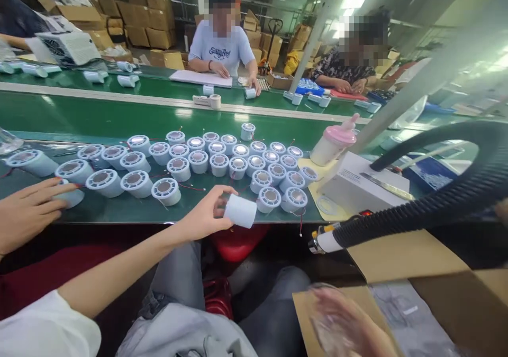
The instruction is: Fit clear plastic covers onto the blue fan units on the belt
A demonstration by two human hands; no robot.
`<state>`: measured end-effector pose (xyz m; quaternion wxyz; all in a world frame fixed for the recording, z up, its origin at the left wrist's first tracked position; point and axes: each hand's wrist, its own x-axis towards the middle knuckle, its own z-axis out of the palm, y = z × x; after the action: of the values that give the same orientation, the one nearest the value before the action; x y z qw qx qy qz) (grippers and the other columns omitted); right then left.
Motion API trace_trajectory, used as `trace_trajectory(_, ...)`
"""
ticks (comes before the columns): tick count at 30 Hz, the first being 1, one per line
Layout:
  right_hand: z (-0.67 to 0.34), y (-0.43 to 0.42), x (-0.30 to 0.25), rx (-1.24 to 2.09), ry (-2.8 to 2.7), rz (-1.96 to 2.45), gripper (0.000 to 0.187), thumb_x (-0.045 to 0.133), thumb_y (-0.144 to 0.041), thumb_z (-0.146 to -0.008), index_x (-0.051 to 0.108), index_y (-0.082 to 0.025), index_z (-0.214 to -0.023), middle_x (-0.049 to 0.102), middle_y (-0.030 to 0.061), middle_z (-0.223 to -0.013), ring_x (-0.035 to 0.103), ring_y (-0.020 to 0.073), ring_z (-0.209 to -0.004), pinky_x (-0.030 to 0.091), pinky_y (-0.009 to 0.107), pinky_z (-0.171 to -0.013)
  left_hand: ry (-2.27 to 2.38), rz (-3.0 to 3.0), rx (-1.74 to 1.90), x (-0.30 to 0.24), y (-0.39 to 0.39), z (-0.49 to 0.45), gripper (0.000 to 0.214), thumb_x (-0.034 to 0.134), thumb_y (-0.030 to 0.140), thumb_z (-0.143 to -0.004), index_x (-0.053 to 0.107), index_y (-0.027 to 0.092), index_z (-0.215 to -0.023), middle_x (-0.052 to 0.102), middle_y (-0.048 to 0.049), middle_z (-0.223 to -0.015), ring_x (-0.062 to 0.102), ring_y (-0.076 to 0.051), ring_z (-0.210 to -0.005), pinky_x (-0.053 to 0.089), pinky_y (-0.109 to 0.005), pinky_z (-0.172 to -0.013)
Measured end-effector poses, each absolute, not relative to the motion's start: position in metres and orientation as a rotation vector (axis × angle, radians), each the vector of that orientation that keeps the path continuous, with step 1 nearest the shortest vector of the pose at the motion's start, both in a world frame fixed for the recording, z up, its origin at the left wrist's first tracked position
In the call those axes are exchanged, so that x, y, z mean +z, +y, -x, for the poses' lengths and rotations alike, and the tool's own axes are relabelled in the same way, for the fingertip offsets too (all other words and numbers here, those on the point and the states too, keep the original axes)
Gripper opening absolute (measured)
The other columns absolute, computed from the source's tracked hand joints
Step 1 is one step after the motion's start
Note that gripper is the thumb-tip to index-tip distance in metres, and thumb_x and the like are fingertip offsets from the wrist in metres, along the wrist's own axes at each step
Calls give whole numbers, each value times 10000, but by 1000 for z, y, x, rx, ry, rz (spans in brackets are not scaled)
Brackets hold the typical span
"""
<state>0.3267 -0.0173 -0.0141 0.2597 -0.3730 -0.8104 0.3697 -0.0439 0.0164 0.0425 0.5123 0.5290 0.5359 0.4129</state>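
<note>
My left hand (204, 217) reaches from the lower left and is closed on a white cylindrical housing (241, 211), held just off the near edge of the green belt (119, 121). Right behind it, many more white round housings (219, 164) with red wires lie on the belt. My right hand (341, 322) is low at the bottom right over a cardboard box (448, 288); it is smeared by motion, with something clear and glassy around it. Whether its fingers grip anything cannot be made out.
Another person's hand (26, 211) rests on a housing at the left edge. A black corrugated hose (428, 203) ends in a nozzle (323, 240). A white machine (357, 185) and pink-capped bottle (333, 143) stand to the right. Two people sit across the belt.
</note>
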Motion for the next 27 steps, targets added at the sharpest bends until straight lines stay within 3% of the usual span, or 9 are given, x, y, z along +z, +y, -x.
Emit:
trace_trajectory(3, -275, -31, -10, 733, -2315, 963, 516, 520, -299, -874, 433, -321, -1382, 600, 112, -1257, 625, 283, -1121, 573, 393, -874, 912, -661, 1096, 25, 8, 19, 357, 598, 210, -615, 493, 207, -956, 603, -11, -873, 578, -145, -761, 466, -242, -661)
trace_trajectory(6, -242, -26, -4, 491, -2414, 965, 536, 540, -224, -844, 465, -258, -1374, 554, 141, -1257, 592, 280, -1121, 561, 400, -879, 733, -278, 920, 11, 2, 1, 249, 600, 368, -715, 527, 175, -855, 611, -39, -762, 588, -147, -676, 445, -239, -576)
trace_trajectory(9, -232, -23, 1, 307, -2476, 963, 536, 546, -195, -814, 509, -256, -1345, 533, 144, -1240, 564, 291, -1083, 557, 432, -842, 712, -303, 709, 0, -4, -8, 333, 639, 444, -747, 532, 167, -900, 640, -50, -735, 603, -156, -647, 429, -246, -544)
trace_trajectory(14, -226, -22, 5, 128, -2606, 1057, 557, 571, -179, -769, 552, -292, -1314, 550, 137, -1229, 550, 313, -1020, 556, 439, -755, 718, -804, 506, -2, -9, -6, 400, 688, 370, -761, 423, 200, -1008, 653, -23, -836, 617, -154, -750, 439, -264, -640)
trace_trajectory(20, -220, -18, 3, 253, -2632, 1213, 444, 582, -151, -750, 630, -221, -1186, 567, 132, -1269, 559, 302, -1008, 558, 420, -757, 882, -1655, 356, 16, -9, 0, 544, 663, 265, -782, 391, 211, -1250, 620, -54, -1096, 573, -176, -920, 420, -281, -782)
trace_trajectory(23, -221, -18, -1, 370, -2625, 1203, 357, 574, -92, -734, 657, -202, -1064, 559, 131, -1290, 554, 311, -1049, 558, 424, -751, 917, -1774, 353, 20, -12, -2, 481, 672, 263, -767, 488, 201, -1206, 606, -62, -1128, 569, -189, -938, 424, -282, -805)
trace_trajectory(27, -227, -15, 0, 825, -2483, 1087, 148, 605, -61, -758, 631, -205, -784, 551, 96, -1265, 539, 262, -1142, 535, 370, -827, 906, -1834, 418, 15, -13, 0, 427, 710, 287, -744, 537, 195, -1123, 590, -49, -1075, 556, -170, -872, 440, -260, -734)
